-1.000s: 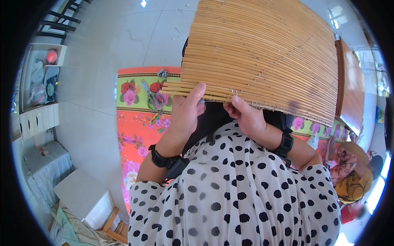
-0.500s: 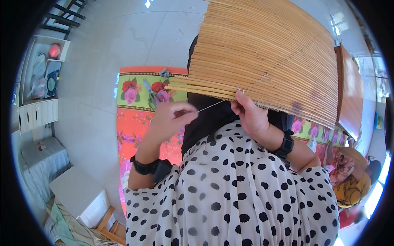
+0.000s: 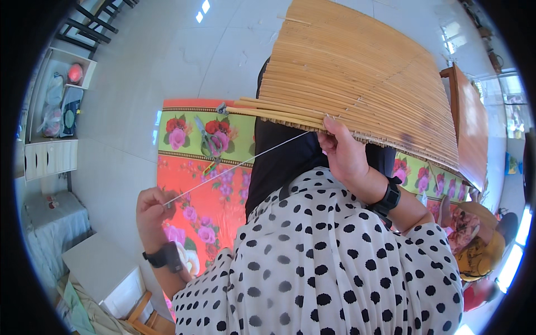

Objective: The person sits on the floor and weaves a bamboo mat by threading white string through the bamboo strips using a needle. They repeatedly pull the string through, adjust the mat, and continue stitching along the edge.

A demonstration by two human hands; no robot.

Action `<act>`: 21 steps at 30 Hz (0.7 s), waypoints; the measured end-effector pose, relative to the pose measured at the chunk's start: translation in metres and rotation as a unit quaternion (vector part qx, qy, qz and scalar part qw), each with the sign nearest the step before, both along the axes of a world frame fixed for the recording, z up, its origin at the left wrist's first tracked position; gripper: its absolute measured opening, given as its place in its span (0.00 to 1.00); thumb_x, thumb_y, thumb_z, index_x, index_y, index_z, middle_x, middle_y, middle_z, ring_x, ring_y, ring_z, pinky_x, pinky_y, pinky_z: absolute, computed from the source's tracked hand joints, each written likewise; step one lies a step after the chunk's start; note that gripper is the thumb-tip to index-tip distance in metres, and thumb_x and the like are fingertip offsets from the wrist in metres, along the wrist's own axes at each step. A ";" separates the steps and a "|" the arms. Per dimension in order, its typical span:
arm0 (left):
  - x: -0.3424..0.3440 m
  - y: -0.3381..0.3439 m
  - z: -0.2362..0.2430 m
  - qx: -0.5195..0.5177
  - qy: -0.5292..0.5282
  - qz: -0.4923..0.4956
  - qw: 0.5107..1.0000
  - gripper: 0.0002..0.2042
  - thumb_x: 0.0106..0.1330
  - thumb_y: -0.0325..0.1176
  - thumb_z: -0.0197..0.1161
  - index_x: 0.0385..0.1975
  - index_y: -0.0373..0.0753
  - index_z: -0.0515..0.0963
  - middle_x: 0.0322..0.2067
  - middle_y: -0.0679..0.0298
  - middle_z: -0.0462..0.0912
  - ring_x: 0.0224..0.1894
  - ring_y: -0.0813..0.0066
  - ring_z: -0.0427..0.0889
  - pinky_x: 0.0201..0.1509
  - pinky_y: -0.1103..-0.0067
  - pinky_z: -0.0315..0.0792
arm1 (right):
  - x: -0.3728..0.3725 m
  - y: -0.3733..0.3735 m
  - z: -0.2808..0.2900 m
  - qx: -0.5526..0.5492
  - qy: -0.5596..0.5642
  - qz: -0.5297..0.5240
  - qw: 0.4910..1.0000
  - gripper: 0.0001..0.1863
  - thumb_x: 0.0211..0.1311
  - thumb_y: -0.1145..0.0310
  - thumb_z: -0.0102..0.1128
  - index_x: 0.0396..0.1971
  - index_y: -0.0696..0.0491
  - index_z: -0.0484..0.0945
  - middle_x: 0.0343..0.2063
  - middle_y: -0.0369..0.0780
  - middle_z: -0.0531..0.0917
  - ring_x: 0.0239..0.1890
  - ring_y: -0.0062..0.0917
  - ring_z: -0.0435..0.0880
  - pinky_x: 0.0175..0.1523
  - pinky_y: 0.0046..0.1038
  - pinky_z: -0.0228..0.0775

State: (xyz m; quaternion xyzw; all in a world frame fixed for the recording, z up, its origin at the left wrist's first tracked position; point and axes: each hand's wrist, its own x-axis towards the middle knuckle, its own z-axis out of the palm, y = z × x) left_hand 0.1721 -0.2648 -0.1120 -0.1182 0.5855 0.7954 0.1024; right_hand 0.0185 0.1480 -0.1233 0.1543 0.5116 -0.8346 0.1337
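A large mat of thin tan sticks tied with thread rests across my lap, its near edge facing me. My right hand pinches that edge, thumb on top and fingers beneath. From this spot a white string runs taut down to my left hand, which is closed on it low at the left. Several sticks jut out past the mat's left side. Scissors and a small yellow-green tool lie on the flowered cloth between my left hand and the mat.
Beyond the mat's right side is a brown wooden panel. Another person sits at the far right. White drawers, a white box and a wooden stool stand along the left. Dark metal legs show at the upper left.
My left hand has moved down and to the left, drawing out a much longer length of string. The right hand keeps its pinch, and the mat has shifted slightly.
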 end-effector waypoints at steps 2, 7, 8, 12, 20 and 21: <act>0.020 -0.031 -0.004 -0.151 -0.068 -0.038 0.986 0.02 0.53 0.22 0.61 0.21 0.35 0.75 0.22 0.61 0.80 0.23 0.75 0.75 0.38 0.72 0.74 | -0.003 -0.003 0.009 0.014 -0.017 0.007 1.000 0.07 0.65 0.65 0.68 0.36 0.51 0.80 0.27 0.33 0.81 0.26 0.17 0.75 0.30 0.20 0.64; 0.049 -0.076 -0.004 -0.317 -0.130 -0.115 0.932 0.03 0.61 0.24 0.65 0.30 0.30 0.82 0.26 0.69 0.80 0.27 0.85 0.74 0.31 0.82 0.68 | -0.016 0.000 0.012 -0.002 -0.012 -0.022 1.000 0.07 0.69 0.63 0.64 0.34 0.50 0.79 0.24 0.34 0.79 0.22 0.15 0.71 0.27 0.19 0.62; 0.049 -0.084 -0.010 -0.351 -0.141 -0.118 0.918 0.04 0.63 0.26 0.66 0.31 0.31 0.82 0.26 0.70 0.80 0.27 0.85 0.74 0.31 0.82 0.68 | -0.020 0.000 0.021 -0.004 -0.016 -0.046 0.999 0.07 0.70 0.63 0.63 0.34 0.50 0.79 0.25 0.34 0.79 0.22 0.15 0.70 0.27 0.17 0.61; 0.026 -0.090 -0.037 -0.475 -0.133 -0.031 0.869 0.11 0.70 0.35 0.66 0.30 0.32 0.82 0.21 0.73 0.74 0.25 0.85 0.71 0.31 0.82 0.66 | -0.049 0.027 0.030 -0.072 0.035 -0.002 0.997 0.10 0.70 0.61 0.62 0.39 0.52 0.78 0.27 0.35 0.79 0.26 0.14 0.69 0.26 0.16 0.55; -0.062 0.034 0.018 -0.225 0.035 0.008 0.974 0.14 0.79 0.33 0.52 0.39 0.30 0.81 0.27 0.66 0.76 0.32 0.79 0.77 0.40 0.79 0.72 | -0.079 0.027 0.066 -0.085 0.095 0.005 0.992 0.10 0.70 0.60 0.60 0.42 0.51 0.75 0.26 0.37 0.77 0.25 0.15 0.67 0.26 0.17 0.55; -0.074 0.056 0.027 -0.159 0.054 0.001 0.986 0.14 0.80 0.33 0.50 0.41 0.30 0.80 0.29 0.64 0.78 0.34 0.78 0.78 0.42 0.78 0.74 | -0.084 0.029 0.070 -0.093 0.099 0.004 0.991 0.10 0.70 0.60 0.60 0.41 0.52 0.75 0.26 0.36 0.76 0.25 0.15 0.67 0.26 0.17 0.55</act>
